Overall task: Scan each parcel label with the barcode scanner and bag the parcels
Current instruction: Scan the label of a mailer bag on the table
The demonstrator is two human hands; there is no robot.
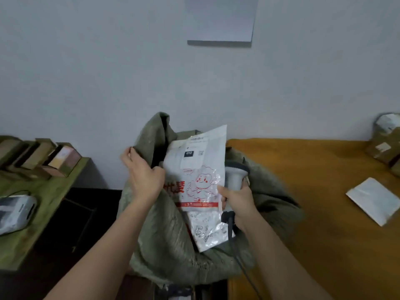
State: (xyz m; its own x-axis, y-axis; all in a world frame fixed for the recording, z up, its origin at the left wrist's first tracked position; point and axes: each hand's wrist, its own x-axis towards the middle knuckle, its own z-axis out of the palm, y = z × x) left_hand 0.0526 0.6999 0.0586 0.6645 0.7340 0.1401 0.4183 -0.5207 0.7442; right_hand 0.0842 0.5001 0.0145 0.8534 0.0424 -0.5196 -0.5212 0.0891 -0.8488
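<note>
A big green woven sack [164, 241] stands open in the middle, between two tables. My left hand [142, 176] grips its raised rim and holds the mouth open. My right hand [238, 202] holds the grey barcode scanner [234, 176] by its handle, its dark cable hanging down, and also pinches the edge of a white plastic parcel [197, 169] with red cartoon print and a shipping label on top. The parcel stands upright over the sack's mouth. A second clear-white parcel [207, 230] with a label lies lower in the sack.
An orange-covered table [313, 191] on the right carries a flat white parcel [374, 200] and brown wrapped parcels [387, 139] at the far corner. On the left, a green table [43, 204] holds small cardboard boxes [41, 156] and a white device [15, 213].
</note>
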